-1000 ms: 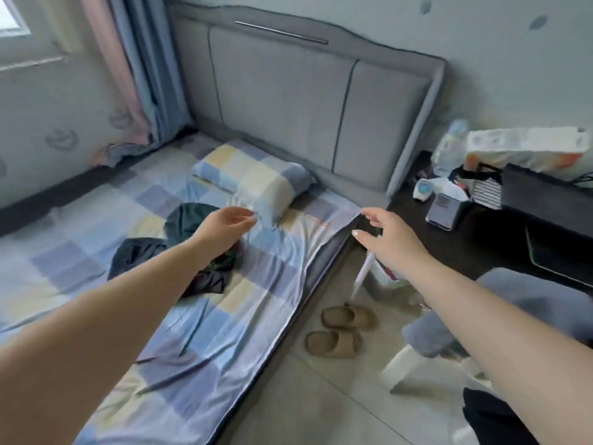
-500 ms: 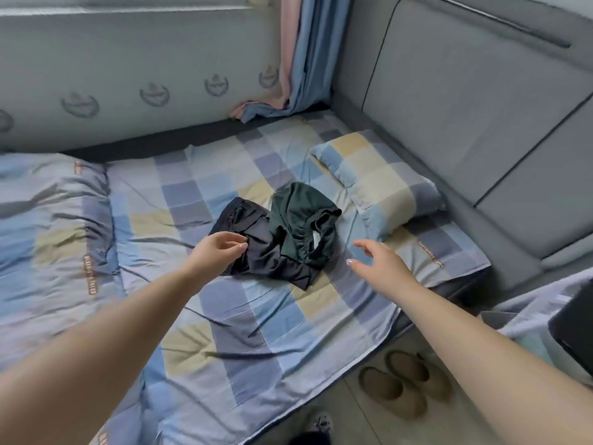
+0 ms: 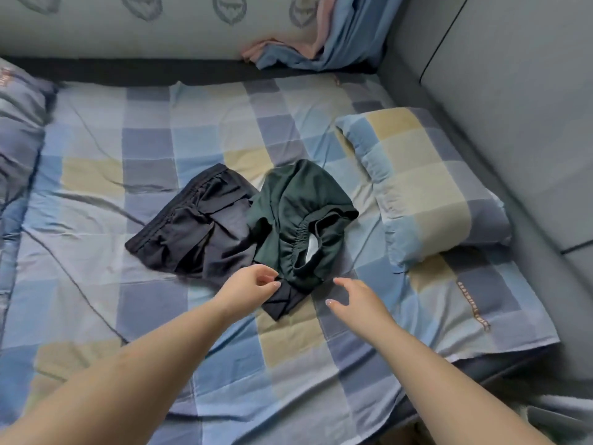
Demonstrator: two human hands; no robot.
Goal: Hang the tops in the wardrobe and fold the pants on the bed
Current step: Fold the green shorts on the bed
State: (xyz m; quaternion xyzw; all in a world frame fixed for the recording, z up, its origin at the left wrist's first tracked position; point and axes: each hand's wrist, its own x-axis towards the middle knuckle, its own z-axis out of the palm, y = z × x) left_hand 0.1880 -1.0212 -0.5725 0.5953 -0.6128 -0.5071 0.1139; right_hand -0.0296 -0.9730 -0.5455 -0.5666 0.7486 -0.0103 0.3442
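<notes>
Two crumpled garments lie in a heap in the middle of the bed (image 3: 96, 274): black pants (image 3: 195, 226) with an elastic waistband on the left, and a dark green garment (image 3: 298, 216) with a gathered waistband on the right, partly overlapping them. My left hand (image 3: 248, 285) hovers at the near edge of the heap, fingertips curled and almost touching a black fabric corner. My right hand (image 3: 356, 298) is just right of it, fingers apart, above the sheet and holding nothing.
A checked pillow (image 3: 420, 184) lies to the right of the heap, against the grey padded headboard (image 3: 519, 101). A rolled quilt (image 3: 19, 139) is at the left edge. Curtains (image 3: 321, 43) hang at the far corner. The bed's near edge runs along the lower right.
The view has swung from the bedside floor and desk to look down at the bed. Both hands have come closer to the clothes heap, now at its near edge.
</notes>
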